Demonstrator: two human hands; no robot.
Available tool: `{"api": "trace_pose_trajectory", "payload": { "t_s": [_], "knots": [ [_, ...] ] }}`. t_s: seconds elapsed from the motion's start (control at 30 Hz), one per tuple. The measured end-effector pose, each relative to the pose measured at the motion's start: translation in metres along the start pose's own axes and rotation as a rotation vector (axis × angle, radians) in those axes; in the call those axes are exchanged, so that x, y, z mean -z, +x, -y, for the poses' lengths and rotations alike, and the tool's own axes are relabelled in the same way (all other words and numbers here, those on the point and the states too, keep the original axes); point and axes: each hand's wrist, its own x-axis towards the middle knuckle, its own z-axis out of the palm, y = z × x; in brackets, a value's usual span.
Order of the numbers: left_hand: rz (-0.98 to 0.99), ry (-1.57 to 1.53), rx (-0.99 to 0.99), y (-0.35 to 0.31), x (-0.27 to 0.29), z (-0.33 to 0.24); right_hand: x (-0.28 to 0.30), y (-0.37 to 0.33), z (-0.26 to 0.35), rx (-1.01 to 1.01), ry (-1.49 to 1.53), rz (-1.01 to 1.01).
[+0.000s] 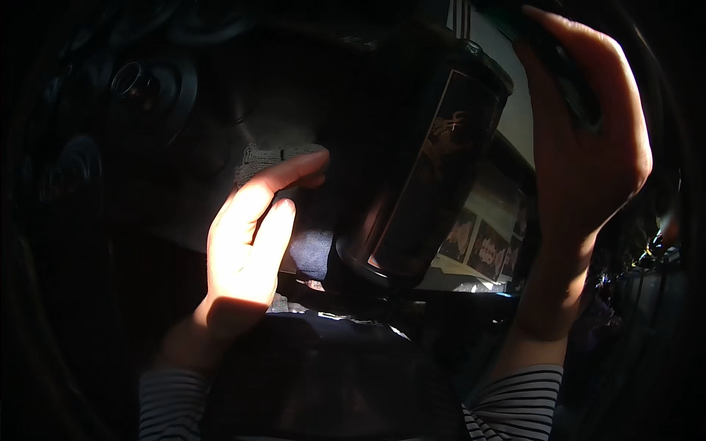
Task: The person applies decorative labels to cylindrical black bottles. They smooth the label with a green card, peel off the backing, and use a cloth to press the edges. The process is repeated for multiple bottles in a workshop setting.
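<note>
Sunlight falls on my left hand (246, 242), left of centre. Its fingers curve to the right, with the thumb apart from them, and no held thing shows between them. A grey knitted cloth (276, 156) lies just behind its fingers, and a blue-grey fabric patch (311, 252) is beside the thumb. At the upper right, my right hand (607, 125) curls round a dark greenish object (570, 77), whose kind is too dark to tell. Between my hands a dark cylindrical container (434, 176) leans to the right, with a framed panel bearing a brownish figure.
Most of the scene is in deep shadow. A pale sheet or box with dark pictures (482, 246) lies behind the container. Round dark objects (151, 84) stand at the upper left. Small shiny things (654, 246) are at the far right.
</note>
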Motion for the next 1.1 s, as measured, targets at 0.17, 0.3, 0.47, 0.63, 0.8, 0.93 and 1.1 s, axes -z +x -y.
{"api": "trace_pose_trajectory", "payload": {
  "t_s": [0.17, 0.3, 0.47, 0.63, 0.8, 0.93, 1.1],
  "knots": [
    [0.067, 0.041, 0.062, 0.009, -0.01, -0.004, 0.014, -0.086, 0.027, 0.691, -0.25, 0.597],
    [-0.001, 0.155, -0.061, 0.001, -0.016, 0.002, 0.032, -0.014, -0.027, 0.222, -0.123, 0.12],
    [0.129, 0.223, 0.071, 0.007, -0.025, -0.012, 0.056, -0.06, -0.019, 0.51, -0.048, 0.636],
    [0.35, 0.705, 0.059, 0.005, -0.045, -0.027, 0.079, -0.039, -0.045, 0.215, -0.038, 0.25],
    [0.19, 0.879, -0.232, 0.02, -0.07, -0.006, 0.088, -0.058, -0.029, 0.441, 0.165, 0.709],
    [0.119, 0.686, -0.188, 0.008, -0.086, -0.01, 0.089, -0.028, -0.071, 0.197, 0.187, 0.092],
    [0.292, 0.74, -0.138, 0.019, -0.085, -0.015, 0.07, -0.109, -0.061, 0.554, 0.193, 0.187]
  ]
}}
